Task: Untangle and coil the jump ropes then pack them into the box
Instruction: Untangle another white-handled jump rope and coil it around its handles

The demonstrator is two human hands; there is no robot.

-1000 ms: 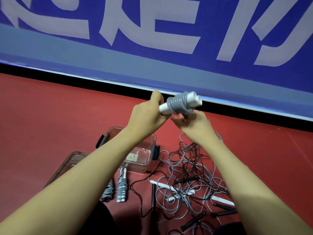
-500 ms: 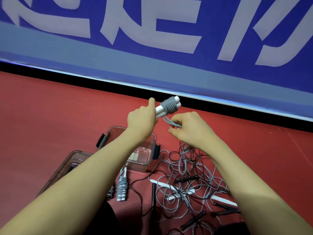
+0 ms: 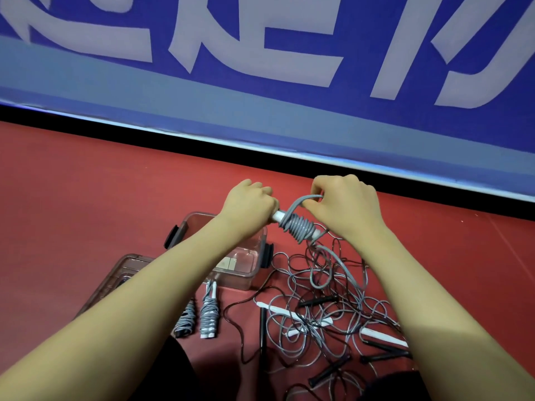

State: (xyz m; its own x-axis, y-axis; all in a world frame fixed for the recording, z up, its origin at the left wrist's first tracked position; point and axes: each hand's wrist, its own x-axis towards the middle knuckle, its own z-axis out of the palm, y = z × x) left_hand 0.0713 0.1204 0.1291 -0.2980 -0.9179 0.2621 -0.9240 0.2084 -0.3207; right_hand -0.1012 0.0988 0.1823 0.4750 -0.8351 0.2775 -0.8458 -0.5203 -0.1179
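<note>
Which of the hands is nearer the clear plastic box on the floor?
Left. The left hand grips white handles just above the clear plastic box; the right hand is farther right, over the tangled ropes.

I see even, bright light, soft shadows under my arms, wide-angle bending at edges, slight softness.

- Both forearms are bare to the frame's edge, no sleeve showing.
- left hand (image 3: 249,205) and right hand (image 3: 344,206) are ungloved.
- Dark clothing covers the lap.
</note>
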